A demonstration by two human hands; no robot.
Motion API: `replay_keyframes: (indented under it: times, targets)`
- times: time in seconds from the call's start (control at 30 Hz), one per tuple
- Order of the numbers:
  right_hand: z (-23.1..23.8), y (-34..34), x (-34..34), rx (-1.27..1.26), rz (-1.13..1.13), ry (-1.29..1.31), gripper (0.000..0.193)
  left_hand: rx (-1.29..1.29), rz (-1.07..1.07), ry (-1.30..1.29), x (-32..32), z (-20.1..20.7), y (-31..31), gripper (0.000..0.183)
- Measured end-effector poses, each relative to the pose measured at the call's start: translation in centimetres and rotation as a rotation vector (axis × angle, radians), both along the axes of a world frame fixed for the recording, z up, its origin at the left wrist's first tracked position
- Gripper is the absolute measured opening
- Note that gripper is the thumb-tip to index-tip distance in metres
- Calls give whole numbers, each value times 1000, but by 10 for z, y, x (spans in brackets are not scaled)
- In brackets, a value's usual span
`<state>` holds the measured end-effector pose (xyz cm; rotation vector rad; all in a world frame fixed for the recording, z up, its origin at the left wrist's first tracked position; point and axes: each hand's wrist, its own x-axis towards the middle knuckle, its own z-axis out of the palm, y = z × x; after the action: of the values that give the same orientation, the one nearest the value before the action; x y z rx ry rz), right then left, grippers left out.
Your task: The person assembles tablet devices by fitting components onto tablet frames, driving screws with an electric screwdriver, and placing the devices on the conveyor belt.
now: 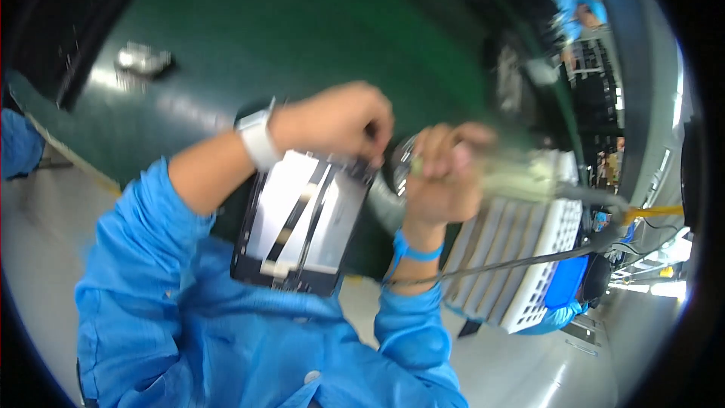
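Observation:
An opened tablet-like device [260, 215] with a black frame, silver panels and dark strips inside lies tilted at the table's near edge, close to my body. My left hand [336, 121], with a white band at the wrist, reaches over its far edge. The fingers are curled, tips down at the far right corner; what they pinch is hidden. My right hand [445, 177], wearing a blue wrist strap [419, 251], is raised just right of the device. Its fingers are bent together and blurred, around something too smeared to name. A shiny rounded thing [402, 170] shows beside them.
A white slotted crate [532, 276] with grey dividers stands at the right, a blue panel [566, 282] on its side. A dark cord [498, 263] crosses in front of it. On the green table [302, 30], a small silvery object [143, 59] lies far left.

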<state>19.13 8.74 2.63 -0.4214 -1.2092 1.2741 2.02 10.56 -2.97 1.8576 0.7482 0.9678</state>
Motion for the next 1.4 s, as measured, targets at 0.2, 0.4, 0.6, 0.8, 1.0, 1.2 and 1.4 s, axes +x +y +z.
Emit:
replay_keyframes:
  times: [0.2,0.4,0.6,0.8,1.0,1.2,1.4]
  targets:
    - [-10,0,22,-52,-235,-46,19,284,212,17,-8,60,0,10]
    - [-5,4,48,-89,-455,-99,20,955,364,6,12,228,33,7]
    - [-17,14,43,-24,-488,-200,21,854,338,5,56,315,67,10]
    - [22,0,50,-140,123,-195,29,464,-36,29,151,276,85,11]
    - [24,-17,33,-44,915,-143,41,546,-343,16,257,248,83,10]
    - [33,-31,46,-120,1130,-14,44,750,-512,-164,394,255,56,13]
    - [12,-18,46,-68,1348,155,45,842,-575,-79,435,238,71,20]
